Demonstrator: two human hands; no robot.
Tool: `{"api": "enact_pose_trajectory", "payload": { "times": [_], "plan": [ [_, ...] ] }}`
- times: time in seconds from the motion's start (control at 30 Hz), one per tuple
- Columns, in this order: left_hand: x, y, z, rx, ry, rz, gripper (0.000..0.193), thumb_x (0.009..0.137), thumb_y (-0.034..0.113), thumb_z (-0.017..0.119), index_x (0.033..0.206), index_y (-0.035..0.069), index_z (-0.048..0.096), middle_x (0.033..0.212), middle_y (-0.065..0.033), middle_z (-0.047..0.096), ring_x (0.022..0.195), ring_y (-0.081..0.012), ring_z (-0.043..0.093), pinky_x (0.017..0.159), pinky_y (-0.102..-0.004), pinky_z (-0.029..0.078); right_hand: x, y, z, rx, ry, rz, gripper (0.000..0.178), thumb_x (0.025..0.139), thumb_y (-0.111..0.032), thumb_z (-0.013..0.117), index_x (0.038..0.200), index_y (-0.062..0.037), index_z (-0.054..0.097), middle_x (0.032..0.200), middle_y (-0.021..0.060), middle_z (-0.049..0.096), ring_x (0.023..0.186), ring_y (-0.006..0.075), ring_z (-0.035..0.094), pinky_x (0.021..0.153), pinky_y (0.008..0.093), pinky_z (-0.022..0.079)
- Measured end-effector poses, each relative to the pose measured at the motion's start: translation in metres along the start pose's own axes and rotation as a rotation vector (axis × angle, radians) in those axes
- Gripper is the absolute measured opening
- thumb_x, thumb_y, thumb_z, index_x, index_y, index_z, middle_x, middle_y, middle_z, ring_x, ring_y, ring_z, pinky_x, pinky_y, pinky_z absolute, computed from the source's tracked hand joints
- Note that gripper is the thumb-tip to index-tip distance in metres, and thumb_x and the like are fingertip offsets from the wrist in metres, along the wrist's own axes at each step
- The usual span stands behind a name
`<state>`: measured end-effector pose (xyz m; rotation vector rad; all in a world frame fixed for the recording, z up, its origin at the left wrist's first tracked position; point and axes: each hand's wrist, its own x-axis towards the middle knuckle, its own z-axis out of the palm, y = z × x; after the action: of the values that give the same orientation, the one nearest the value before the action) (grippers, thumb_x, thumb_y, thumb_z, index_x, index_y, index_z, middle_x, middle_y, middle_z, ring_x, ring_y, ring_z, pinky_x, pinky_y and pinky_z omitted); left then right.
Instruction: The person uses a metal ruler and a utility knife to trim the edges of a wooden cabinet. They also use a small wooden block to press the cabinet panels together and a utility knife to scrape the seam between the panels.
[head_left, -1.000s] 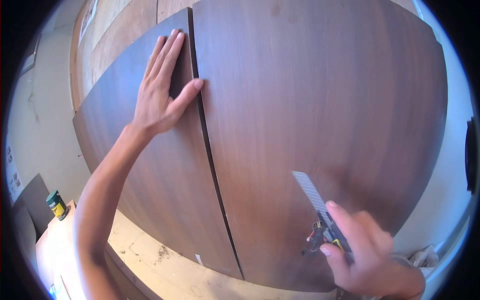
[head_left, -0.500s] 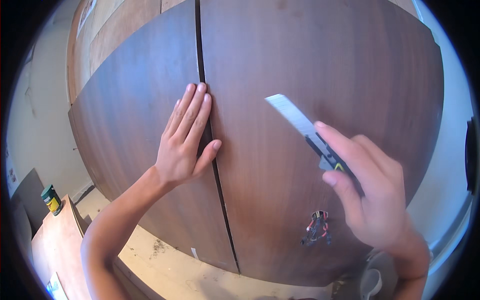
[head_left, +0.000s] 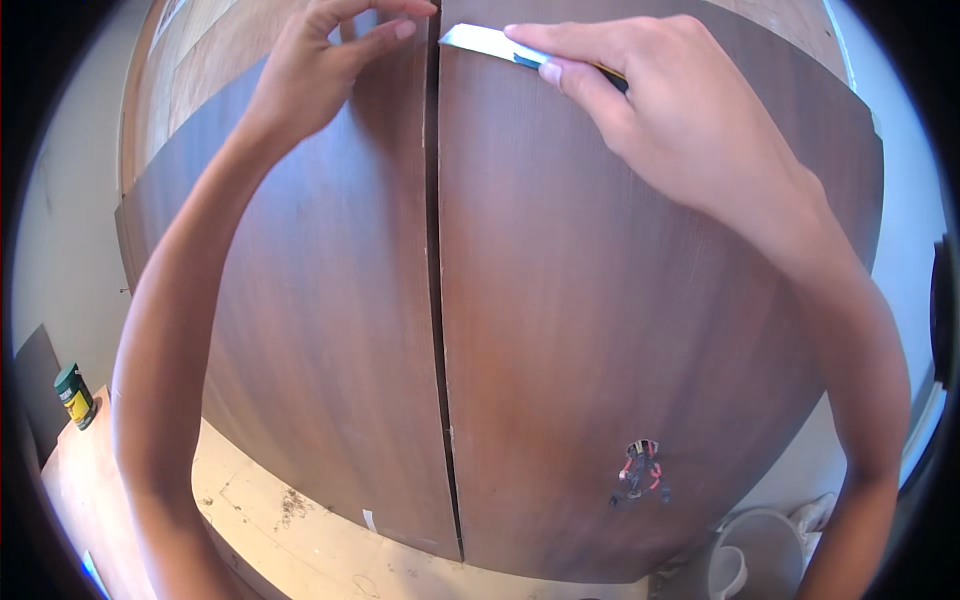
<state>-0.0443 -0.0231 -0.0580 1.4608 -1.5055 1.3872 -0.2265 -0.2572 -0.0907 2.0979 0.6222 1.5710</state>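
Note:
My right hand [head_left: 665,100] grips a utility knife [head_left: 485,40] with a long silver blade extended. Its blade lies nearly level, the tip at the right edge of a dark narrow gap [head_left: 434,180] between two brown wood panels. My left hand [head_left: 315,75] reaches to the upper part of that gap, fingers apart, a fingertip at its edge; the top of the hand runs close to the picture's upper rim. To the left of the gap is the left panel [head_left: 330,300], and to its right the wider right panel [head_left: 600,330].
A bundle of wires [head_left: 640,472] pokes out of the right panel low down. At lower left, a green and yellow can [head_left: 75,398] stands on a light wooden surface [head_left: 80,470]. A bucket [head_left: 775,540] with a white cup [head_left: 727,573] sits at lower right.
My left hand has lifted off its flat rest on the seam and moved up. The right hand has carried the knife up and left, bringing its blade to the gap.

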Motion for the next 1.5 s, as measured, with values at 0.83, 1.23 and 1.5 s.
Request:
{"api": "enact_pose_trajectory", "payload": {
  "times": [0.83,1.23,1.5],
  "plan": [
    [0.052,0.004,0.0,0.246,-0.4,-0.284,0.084,0.086,0.062,0.08,0.138,-0.001,0.06,0.115,-0.0183,0.065,0.112,-0.0321,0.058,0.094,-0.0471,0.044,0.032,-0.036,-0.04,-0.039,-0.427,0.216,0.038,0.102,-0.011,0.051,0.135,-0.0069,0.071,0.083,0.0206,0.075,0.07,0.0348,0.073,0.076,0.0459,0.06],
    [0.052,0.003,-0.005,0.281,-0.43,-0.304,0.107,0.087,0.068,0.075,0.159,-0.003,0.04,0.159,-0.0327,0.043,0.148,-0.046,0.041,0.122,-0.0551,0.034,0.057,-0.06,-0.035,-0.191,-0.557,0.546,0.039,0.102,-0.009,0.05,0.136,-0.0041,0.07,0.073,0.0215,0.072,0.061,0.033,0.07,0.068,0.0457,0.06],
    [0.054,0.003,-0.008,0.277,-0.45,-0.298,0.106,0.085,0.065,0.078,0.157,-0.003,0.042,0.152,-0.0324,0.05,0.143,-0.0457,0.046,0.118,-0.054,0.037,0.031,-0.039,-0.041,-0.176,-0.363,0.069,0.039,0.102,-0.01,0.05,0.136,-0.0042,0.07,0.075,0.021,0.072,0.063,0.0329,0.071,0.069,0.0444,0.06]
  ]
}}
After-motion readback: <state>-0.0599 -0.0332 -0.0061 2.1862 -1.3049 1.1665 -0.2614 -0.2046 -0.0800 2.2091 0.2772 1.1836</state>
